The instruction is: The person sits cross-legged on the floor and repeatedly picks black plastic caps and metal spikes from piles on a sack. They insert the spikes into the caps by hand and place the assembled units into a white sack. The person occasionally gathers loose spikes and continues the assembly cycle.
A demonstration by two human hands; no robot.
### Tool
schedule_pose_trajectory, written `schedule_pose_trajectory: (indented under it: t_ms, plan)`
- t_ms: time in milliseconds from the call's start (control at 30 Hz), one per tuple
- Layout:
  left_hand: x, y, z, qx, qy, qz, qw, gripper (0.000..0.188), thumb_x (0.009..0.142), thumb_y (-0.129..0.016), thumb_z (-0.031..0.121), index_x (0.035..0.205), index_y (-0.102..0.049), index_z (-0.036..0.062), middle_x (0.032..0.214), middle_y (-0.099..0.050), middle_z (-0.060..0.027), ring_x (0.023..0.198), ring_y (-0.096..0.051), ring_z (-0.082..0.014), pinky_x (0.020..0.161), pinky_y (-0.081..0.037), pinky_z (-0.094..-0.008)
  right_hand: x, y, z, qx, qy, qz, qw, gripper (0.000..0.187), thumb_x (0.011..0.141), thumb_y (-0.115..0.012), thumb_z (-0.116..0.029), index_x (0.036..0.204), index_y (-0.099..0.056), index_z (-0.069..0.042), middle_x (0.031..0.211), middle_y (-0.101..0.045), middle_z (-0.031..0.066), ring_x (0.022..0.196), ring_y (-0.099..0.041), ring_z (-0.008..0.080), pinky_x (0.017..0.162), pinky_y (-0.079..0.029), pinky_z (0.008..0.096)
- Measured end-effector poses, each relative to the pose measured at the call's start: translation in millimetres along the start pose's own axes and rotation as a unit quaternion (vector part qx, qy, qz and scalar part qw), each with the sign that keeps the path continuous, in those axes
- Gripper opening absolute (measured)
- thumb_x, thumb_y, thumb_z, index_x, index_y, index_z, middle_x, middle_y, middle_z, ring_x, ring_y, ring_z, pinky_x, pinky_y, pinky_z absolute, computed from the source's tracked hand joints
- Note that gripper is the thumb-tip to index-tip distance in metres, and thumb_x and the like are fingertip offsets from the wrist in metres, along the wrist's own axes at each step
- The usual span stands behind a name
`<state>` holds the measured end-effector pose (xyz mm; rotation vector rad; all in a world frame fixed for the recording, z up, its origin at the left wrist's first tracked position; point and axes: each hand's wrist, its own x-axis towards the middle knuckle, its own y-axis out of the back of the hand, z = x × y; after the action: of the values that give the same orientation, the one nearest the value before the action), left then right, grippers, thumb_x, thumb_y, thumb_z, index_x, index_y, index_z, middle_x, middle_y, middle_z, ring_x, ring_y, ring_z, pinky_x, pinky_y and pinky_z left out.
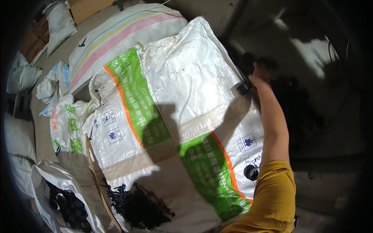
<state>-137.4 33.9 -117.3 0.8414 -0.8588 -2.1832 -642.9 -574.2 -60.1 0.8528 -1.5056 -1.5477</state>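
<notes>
My right hand [259, 73] reaches out over the far right edge of a surface spread with white woven sacks [186, 70]. Its fingers are in shadow and blurred, among dark round parts [248, 60], so I cannot make out whether they grip one. Just below the hand, a black ring-shaped part [244, 88] lies at the sack's edge. A second black ring-shaped part [251, 172] rests on the sack beside my yellow sleeve [272, 194]. My left hand is out of view.
A heap of thin black bolt-like pieces [140, 206] lies at the near left. An open white sack [50, 174] to its left holds several black round parts [68, 206]. Behind lies a striped sack [128, 35]. A thin wooden strip [95, 174] runs along the left edge.
</notes>
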Motion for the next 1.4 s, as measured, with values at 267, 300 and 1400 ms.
schedule_pose_trajectory:
  t_ms: [267, 300, 1400]
  plan:
    - [-7.7, -5.7, 1.6, 0.013, -0.017, 0.032, 0.999, 0.06, 0.081, -0.057, 0.03, 0.134, -0.043, 0.0041, 0.139, -0.038, -0.0188, 0.131, -0.033, -0.0415, 0.103, -0.036, -0.0502, -159.7, 0.1, 49.7, 0.004, 0.095, -0.256, 0.962, 0.061, 0.064, -0.077, -0.031, 0.116, -0.055, -0.005, 0.118, -0.056, 0.0194, 0.113, -0.053, 0.0335, 0.098, -0.044, 0.0389]
    - [-11.3, -8.7, -0.3, 0.015, -0.027, 0.037, 0.999, 0.06, 0.081, -0.057, 0.03, 0.133, -0.043, 0.004, 0.139, -0.039, -0.0188, 0.131, -0.033, -0.0414, 0.103, -0.036, -0.0501, -189.2, -16.2, 60.7, 0.124, 0.17, -0.371, 0.905, 0.062, 0.065, -0.076, -0.033, 0.116, -0.055, -0.005, 0.118, -0.055, 0.0195, 0.115, -0.051, 0.0338, 0.1, -0.042, 0.0388]
    - [-10.6, 3.5, 1.6, 0.051, -0.071, 0.076, 0.993, 0.049, 0.081, -0.057, 0.02, 0.126, -0.048, 0.0017, 0.125, -0.05, -0.0172, 0.119, -0.047, -0.0389, 0.097, -0.043, -0.0453, -269.0, 36.7, 84.5, -0.083, 0.092, -0.369, 0.921, 0.072, 0.082, -0.06, -0.055, 0.135, -0.05, -0.008, 0.143, -0.038, 0.0152, 0.134, -0.03, 0.0399, 0.103, -0.02, 0.0683]
